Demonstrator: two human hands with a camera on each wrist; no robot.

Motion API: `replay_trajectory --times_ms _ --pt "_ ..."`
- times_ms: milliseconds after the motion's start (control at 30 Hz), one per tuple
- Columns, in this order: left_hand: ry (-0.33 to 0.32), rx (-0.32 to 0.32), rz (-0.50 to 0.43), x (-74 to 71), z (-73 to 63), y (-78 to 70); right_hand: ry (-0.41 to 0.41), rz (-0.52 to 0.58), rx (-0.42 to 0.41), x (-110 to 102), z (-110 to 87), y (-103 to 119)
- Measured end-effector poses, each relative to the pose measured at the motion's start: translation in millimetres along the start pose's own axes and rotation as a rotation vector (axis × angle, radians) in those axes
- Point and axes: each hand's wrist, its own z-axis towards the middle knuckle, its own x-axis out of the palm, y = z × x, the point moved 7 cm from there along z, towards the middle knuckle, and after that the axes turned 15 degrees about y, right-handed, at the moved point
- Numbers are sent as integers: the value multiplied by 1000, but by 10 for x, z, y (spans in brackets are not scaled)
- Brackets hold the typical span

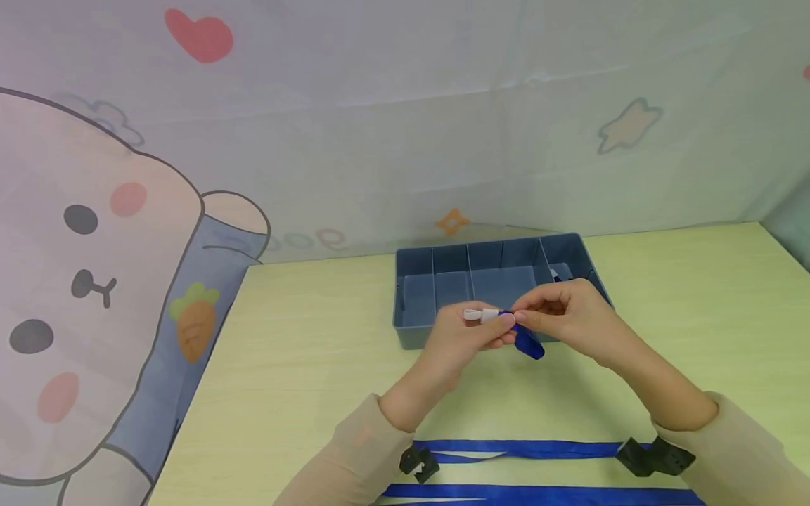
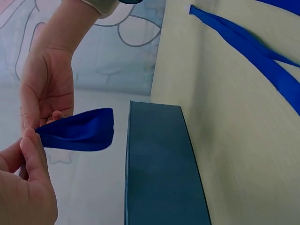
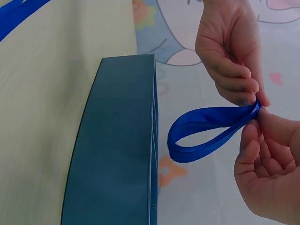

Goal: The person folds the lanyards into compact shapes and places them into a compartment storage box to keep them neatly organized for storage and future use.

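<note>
Above the front of a grey-blue divided tray [image 1: 414,337], both hands meet on a folded blue lanyard [image 1: 529,343]. My left hand [image 1: 458,337] pinches it between thumb and fingers, and the lanyard's white end piece [image 1: 489,315] sticks out to the left over that hand. Thumb and index finger of my right hand [image 1: 572,320] pinch the blue strap right beside the left fingertips. Below the pinch the strap hangs as a short loop, seen open in the right wrist view [image 3: 194,154] and side-on in the left wrist view [image 2: 82,133].
More blue lanyards [image 1: 544,448] lie stretched across the table [image 1: 304,393] near its front edge. A small blue and white item [image 1: 555,275] sits in the tray's rightmost section. Behind the table hangs a printed cloth [image 1: 380,140]. A dark wrist camera [image 1: 654,457] sits by the right sleeve.
</note>
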Motion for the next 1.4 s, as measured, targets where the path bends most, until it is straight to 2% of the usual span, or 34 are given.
replay_trajectory --times_ms 100,200,300,467,633,767,933,1067,1233,1333,1400 --pt "-18 -21 -9 -27 -3 5 -32 3 -54 -32 -24 -16" --pt "-40 -39 -22 -56 -4 -3 -61 -29 -146 -60 -57 -19" --pt "-51 -46 -39 -78 -8 -10 -42 -99 -222 -59 -80 -40" --pt "-53 -39 -93 -109 -18 -20 14 -216 -238 -16 -110 -150" --pt "-36 -16 -195 -136 -35 -42 -5 -240 -276 2 -153 -228" --pt "-34 -16 -236 -155 -50 -48 -9 -141 -357 5 -187 -236" --pt "-32 -50 -256 -158 -52 6 43 -1 -427 20 -217 -198" --pt "-24 -88 -258 -154 -39 85 102 131 -527 12 -238 -157" --pt "-4 -133 -210 -149 -23 171 218 387 -681 -8 -249 -117" --pt "22 -140 -183 -136 -11 186 287 499 -697 8 -246 -117" --pt "31 -147 -187 -127 -14 187 313 523 -701 17 -247 -120"
